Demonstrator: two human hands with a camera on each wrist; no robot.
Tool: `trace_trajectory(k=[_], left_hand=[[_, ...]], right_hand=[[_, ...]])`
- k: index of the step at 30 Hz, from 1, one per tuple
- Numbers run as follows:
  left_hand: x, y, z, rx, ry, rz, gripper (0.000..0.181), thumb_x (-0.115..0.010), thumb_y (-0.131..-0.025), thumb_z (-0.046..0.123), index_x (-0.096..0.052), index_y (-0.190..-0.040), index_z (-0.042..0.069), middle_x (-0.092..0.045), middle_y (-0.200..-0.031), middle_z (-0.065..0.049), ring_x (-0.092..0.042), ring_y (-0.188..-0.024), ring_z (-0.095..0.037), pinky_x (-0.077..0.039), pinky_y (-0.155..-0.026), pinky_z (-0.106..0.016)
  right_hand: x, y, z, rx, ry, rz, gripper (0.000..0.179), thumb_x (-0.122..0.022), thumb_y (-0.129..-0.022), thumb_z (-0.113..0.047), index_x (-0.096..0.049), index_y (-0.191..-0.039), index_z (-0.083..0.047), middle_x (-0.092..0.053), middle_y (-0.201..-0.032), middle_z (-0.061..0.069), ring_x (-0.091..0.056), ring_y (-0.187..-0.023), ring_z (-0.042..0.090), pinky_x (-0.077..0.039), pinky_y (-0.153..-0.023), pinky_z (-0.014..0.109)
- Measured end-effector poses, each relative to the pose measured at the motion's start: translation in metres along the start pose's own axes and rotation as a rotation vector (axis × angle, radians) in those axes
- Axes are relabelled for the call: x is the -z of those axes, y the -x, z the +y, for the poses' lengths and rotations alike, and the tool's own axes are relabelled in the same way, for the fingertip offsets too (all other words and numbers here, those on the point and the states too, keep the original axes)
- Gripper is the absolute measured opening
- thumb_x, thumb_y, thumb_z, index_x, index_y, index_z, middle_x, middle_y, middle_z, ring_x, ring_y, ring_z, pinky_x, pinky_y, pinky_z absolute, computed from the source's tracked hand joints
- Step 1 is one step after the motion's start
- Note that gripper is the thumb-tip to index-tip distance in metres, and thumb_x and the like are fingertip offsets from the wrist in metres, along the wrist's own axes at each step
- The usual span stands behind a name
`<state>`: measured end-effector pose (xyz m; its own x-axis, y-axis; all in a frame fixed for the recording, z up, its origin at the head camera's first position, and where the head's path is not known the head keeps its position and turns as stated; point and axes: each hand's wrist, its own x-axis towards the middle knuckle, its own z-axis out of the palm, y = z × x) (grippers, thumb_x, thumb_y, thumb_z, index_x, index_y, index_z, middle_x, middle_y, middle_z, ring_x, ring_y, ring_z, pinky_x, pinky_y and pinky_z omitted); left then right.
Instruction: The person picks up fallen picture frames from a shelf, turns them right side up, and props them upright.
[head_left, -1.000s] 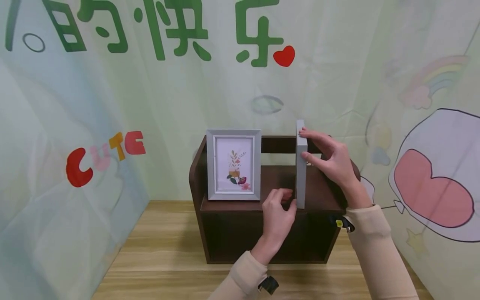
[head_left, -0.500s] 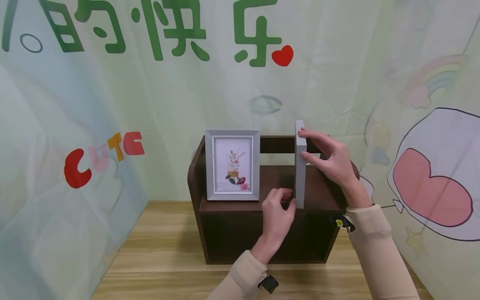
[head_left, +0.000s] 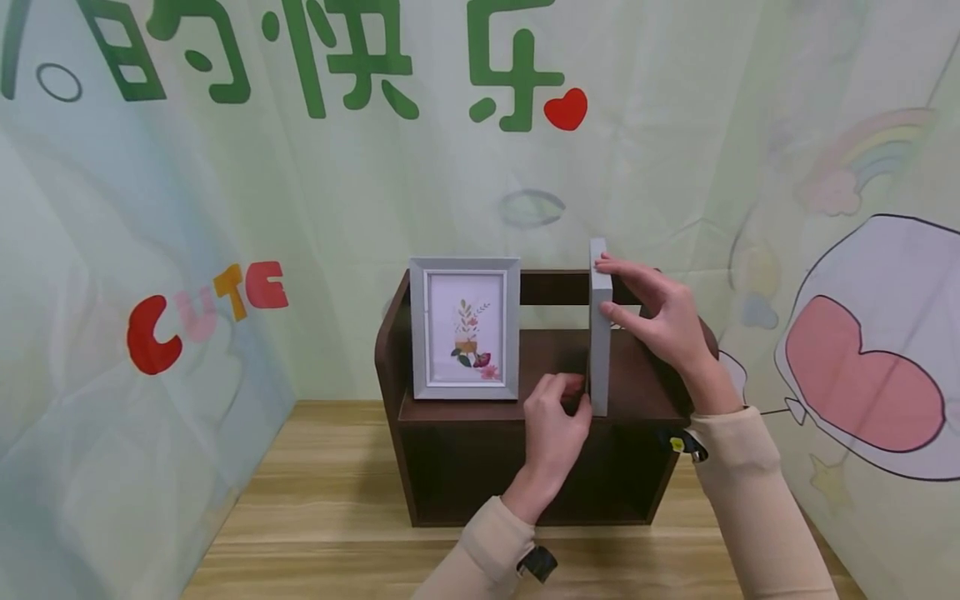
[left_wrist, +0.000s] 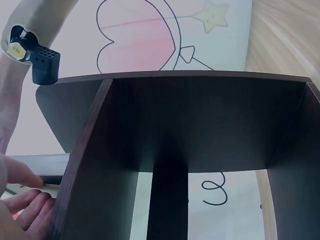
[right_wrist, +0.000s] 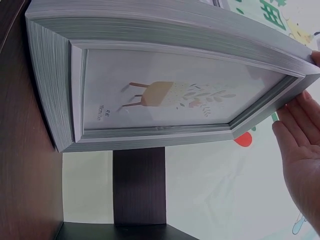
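A grey picture frame (head_left: 601, 350) stands upright on the top shelf of a dark brown wooden rack (head_left: 645, 392), edge-on in the head view. Its picture side, a plant print, faces the right wrist camera. My right hand (head_left: 663, 321) holds the frame's upper end, thumb on the near edge and a finger at the top corner. Low on the same frame, my left hand (head_left: 553, 429) pinches the near bottom edge, its fingertips partly hidden behind it. A second grey picture frame (head_left: 465, 329) with a flower print stands at the shelf's left, facing me.
Below the top shelf, the rack has a dark lower compartment (head_left: 517, 475). It stands on a wood-grain surface (head_left: 315, 475). A printed curtain (head_left: 337, 200) with green characters and a red heart hangs behind and at both sides.
The view has shifted slightly. Both hands and both frames otherwise keep their places.
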<state>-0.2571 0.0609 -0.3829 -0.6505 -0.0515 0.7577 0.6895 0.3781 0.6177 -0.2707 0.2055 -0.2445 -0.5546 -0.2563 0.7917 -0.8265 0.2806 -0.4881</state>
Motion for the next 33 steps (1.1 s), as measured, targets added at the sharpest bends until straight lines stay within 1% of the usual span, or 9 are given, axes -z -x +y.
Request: trace_trajectory(k=[6,12,16,22,28,33], left_hand=[[0.001,-0.001,-0.003,0.011,-0.002,0.025,0.009,-0.070,-0.080,0.001,-0.070,-0.088,0.004,-0.065,-0.083,-0.007,-0.063,-0.074,-0.018,-0.055,-0.069,-0.025],[0.003,-0.001,-0.005,0.026,-0.010,0.021,0.009,-0.069,-0.081,0.002,-0.070,-0.089,0.004,-0.065,-0.084,-0.006,-0.063,-0.076,-0.017,-0.055,-0.070,-0.023],[0.004,-0.002,-0.006,0.014,-0.019,0.032,0.008,-0.069,-0.082,0.003,-0.070,-0.089,0.005,-0.065,-0.083,-0.005,-0.063,-0.075,-0.015,-0.055,-0.070,-0.022],[0.007,-0.003,-0.007,0.016,-0.012,0.036,0.008,-0.069,-0.083,0.005,-0.071,-0.091,0.006,-0.066,-0.084,-0.005,-0.064,-0.075,-0.015,-0.056,-0.070,-0.023],[0.010,-0.003,-0.009,0.004,-0.008,0.059,0.008,-0.069,-0.083,0.003,-0.072,-0.090,0.005,-0.068,-0.083,-0.005,-0.065,-0.075,-0.015,-0.056,-0.070,-0.025],[0.012,-0.004,-0.012,0.009,-0.008,0.065,0.009,-0.069,-0.082,0.002,-0.072,-0.090,0.004,-0.068,-0.082,-0.005,-0.066,-0.074,-0.014,-0.056,-0.069,-0.025]], right_hand=[[0.002,0.000,0.001,-0.002,0.002,-0.006,0.043,-0.068,-0.078,0.012,-0.058,-0.120,0.010,-0.054,-0.129,0.029,-0.051,-0.127,0.021,-0.039,-0.105,0.021],[0.002,0.001,0.000,-0.002,0.007,-0.013,0.043,-0.067,-0.078,0.011,-0.058,-0.121,0.010,-0.054,-0.129,0.028,-0.051,-0.127,0.021,-0.038,-0.106,0.021],[0.003,0.000,0.000,0.005,0.007,-0.017,0.044,-0.067,-0.078,0.012,-0.058,-0.121,0.010,-0.054,-0.129,0.029,-0.050,-0.127,0.024,-0.038,-0.106,0.021],[0.003,-0.001,-0.002,0.006,0.020,-0.031,0.044,-0.068,-0.078,0.012,-0.058,-0.121,0.010,-0.055,-0.129,0.028,-0.049,-0.127,0.028,-0.038,-0.106,0.022],[0.004,-0.004,-0.005,-0.023,0.051,-0.050,0.045,-0.069,-0.079,0.008,-0.058,-0.123,0.008,-0.057,-0.129,0.025,-0.050,-0.127,0.026,-0.039,-0.105,0.021],[0.004,-0.006,-0.006,-0.028,0.044,-0.069,0.045,-0.070,-0.078,0.008,-0.059,-0.122,0.008,-0.057,-0.128,0.025,-0.050,-0.127,0.027,-0.040,-0.104,0.021]])
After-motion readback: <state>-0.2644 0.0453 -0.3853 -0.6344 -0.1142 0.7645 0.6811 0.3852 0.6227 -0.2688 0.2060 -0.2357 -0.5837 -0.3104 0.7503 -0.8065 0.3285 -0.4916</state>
